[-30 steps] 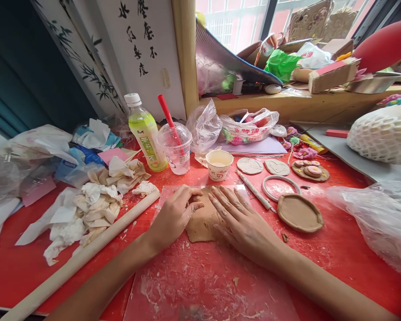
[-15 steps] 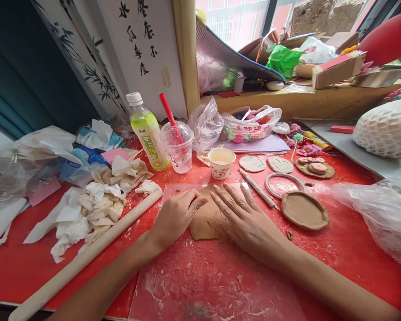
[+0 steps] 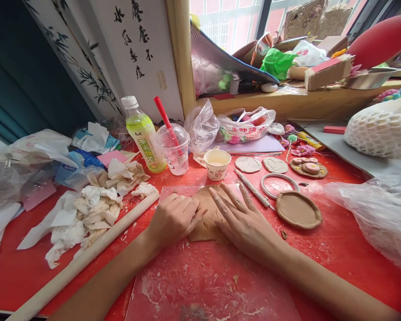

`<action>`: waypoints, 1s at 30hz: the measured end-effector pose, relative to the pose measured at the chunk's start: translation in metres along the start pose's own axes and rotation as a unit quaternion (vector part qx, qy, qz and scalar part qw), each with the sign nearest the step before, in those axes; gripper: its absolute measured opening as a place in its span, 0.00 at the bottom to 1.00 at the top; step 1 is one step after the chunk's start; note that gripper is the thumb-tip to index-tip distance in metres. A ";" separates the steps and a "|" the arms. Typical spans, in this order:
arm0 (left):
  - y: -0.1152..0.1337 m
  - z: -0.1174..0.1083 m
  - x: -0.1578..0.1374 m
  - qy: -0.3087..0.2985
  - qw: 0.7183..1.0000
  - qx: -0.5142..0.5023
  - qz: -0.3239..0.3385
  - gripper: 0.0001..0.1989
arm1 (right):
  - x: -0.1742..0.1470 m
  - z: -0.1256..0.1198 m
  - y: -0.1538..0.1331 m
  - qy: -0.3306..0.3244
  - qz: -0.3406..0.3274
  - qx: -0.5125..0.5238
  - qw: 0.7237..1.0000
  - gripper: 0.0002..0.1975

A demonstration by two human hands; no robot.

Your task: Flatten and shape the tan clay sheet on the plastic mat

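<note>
A flat brown clay slab (image 3: 205, 223) lies on a clear plastic sheet (image 3: 187, 285) on the red table. My left hand (image 3: 175, 218) is closed at the slab's left edge, fingers curled and the thumb lying against the clay; the fingertips are hidden beneath the hand. Flat across the slab's right side rests my right hand (image 3: 239, 218), fingers stretched and slightly apart, covering that part of the clay. Right of it are a clay-smeared stick tool (image 3: 252, 187), a pale ring (image 3: 280, 185) and a round clay dish with a raised rim (image 3: 298, 210).
Behind the slab stand a paper cup (image 3: 217, 165), a plastic cup with a red straw (image 3: 173, 151) and a green drink bottle (image 3: 145, 138). At left lie a long rolling pin (image 3: 87, 258) and crumpled tissues (image 3: 93, 209). Two pale clay discs (image 3: 248, 164) and a plastic bag (image 3: 370, 209) are on the right.
My left thumb has come down from beside the index finger onto the clay. My right hand stays flat on the slab, its fingers a little more spread. The whole view has shifted slightly.
</note>
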State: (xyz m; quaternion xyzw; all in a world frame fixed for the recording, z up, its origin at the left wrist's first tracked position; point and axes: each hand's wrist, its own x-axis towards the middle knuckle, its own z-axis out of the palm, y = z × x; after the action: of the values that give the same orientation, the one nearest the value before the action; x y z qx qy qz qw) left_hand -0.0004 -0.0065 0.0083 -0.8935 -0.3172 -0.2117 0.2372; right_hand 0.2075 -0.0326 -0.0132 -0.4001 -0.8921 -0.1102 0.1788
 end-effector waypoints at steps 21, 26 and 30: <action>0.007 0.000 0.001 -0.010 1.000 -0.028 0.008 0.13 | 0.002 -0.008 -0.004 0.058 0.042 0.035 0.997 0.39; 0.008 0.000 -0.001 -0.018 0.999 -0.030 0.010 0.13 | 0.000 -0.011 -0.006 0.051 0.044 0.078 0.995 0.31; 0.007 0.001 -0.001 -0.018 0.999 -0.027 0.015 0.13 | -0.002 -0.011 -0.007 0.045 0.031 0.099 0.994 0.24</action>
State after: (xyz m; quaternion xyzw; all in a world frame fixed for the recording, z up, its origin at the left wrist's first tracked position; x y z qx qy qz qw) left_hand 0.0037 -0.0119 0.0051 -0.9077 -0.3021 -0.2008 0.2108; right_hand 0.2058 -0.0424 -0.0046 -0.4022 -0.8769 -0.0342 0.2610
